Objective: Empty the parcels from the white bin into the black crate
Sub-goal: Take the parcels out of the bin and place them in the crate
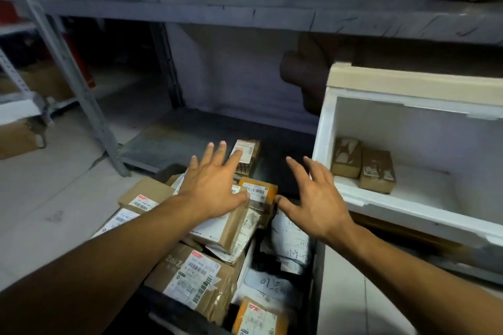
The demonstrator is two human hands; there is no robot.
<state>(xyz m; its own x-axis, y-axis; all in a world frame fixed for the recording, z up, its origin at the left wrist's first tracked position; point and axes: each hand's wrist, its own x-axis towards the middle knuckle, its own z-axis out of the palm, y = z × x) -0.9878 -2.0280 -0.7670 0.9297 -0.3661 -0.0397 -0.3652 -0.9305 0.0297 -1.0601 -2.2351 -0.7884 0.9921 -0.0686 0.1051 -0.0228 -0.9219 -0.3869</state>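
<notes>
2 small brown parcels (pixel 363 164) sit side by side, touching, inside the white bin (pixel 334 117), which lies tipped on its side at your right with its open face toward you. Your hands are both out in front of you over the black crate (pixel 317 275), which is piled with parcels. Your left hand (pixel 215 187) has its fingers spread and straight; its palm rests on a white-and-brown box (pixel 223 228) on top of the pile, and its thumb lies against the orange parcel (pixel 260 193) just beside it. Your right hand (pixel 315 198) is splayed wide too, fingers slightly bent, gripping nothing; it hovers above the crate's right side, over a pale poly bag with handwriting (pixel 292 245). Whether it touches anything you cannot tell. Beyond your left fingertips a small patterned box with a white label (pixel 245 156) stands at the far end of the crate. Nearer you lie a taped cardboard box with barcodes (pixel 196 277) and a second orange parcel (pixel 258 318). Grey metal shelving (pixel 245 8) runs across above, and its lowest shelf sits behind the crate.
</notes>
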